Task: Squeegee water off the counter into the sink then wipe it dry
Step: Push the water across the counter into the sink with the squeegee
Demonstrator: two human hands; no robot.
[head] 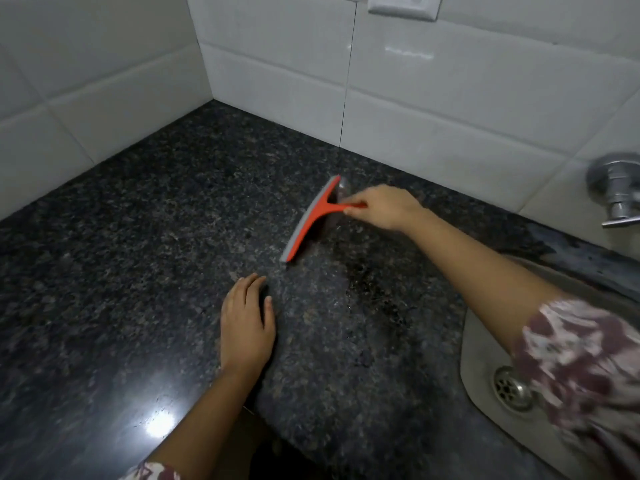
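An orange squeegee (311, 220) with a grey rubber blade rests its blade on the dark speckled granite counter (138, 237), near the back wall. My right hand (384, 207) is shut on its short orange handle, reaching in from the right over the sink. My left hand (247, 323) lies flat on the counter, palm down, a little in front of the blade and apart from it. A dull wet patch (363, 282) shows on the stone to the right of the blade. The steel sink (481, 344) lies at the right, its drain (510, 388) partly hidden by my sleeve.
White tiled walls (433, 109) meet in a corner behind the counter. A chrome tap fitting (614, 188) sticks out of the wall at the far right above the sink. A wall socket (403, 5) sits at the top edge. The counter's front edge runs along the bottom.
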